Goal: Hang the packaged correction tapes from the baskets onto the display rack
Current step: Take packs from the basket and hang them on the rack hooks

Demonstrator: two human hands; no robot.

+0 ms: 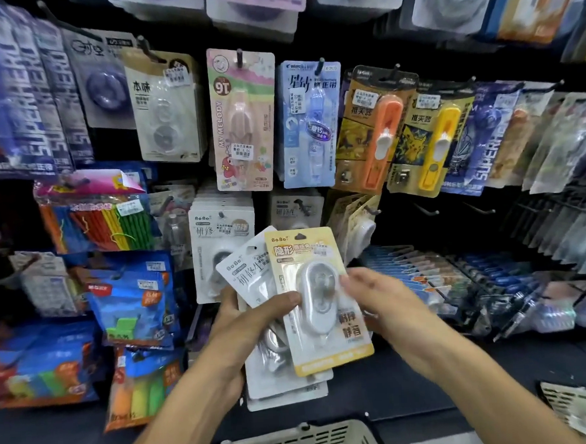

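Note:
My left hand grips a fanned stack of packaged correction tapes, thumb pressed across the fronts. The top pack is yellow-carded with a white oval tape under a blister. White-carded packs spread out behind and below it. My right hand pinches the yellow pack's right edge with its fingertips. The stack is held in front of the black display rack. Just behind it, white packs hang on a hook, and a bare hook sticks out to the right.
A grey plastic basket sits below my arms and a second basket at the lower right. Other stationery hangs all around: a pink My Melody pack, a blue pack, orange and yellow push-clip packs. Pens lie in trays at right.

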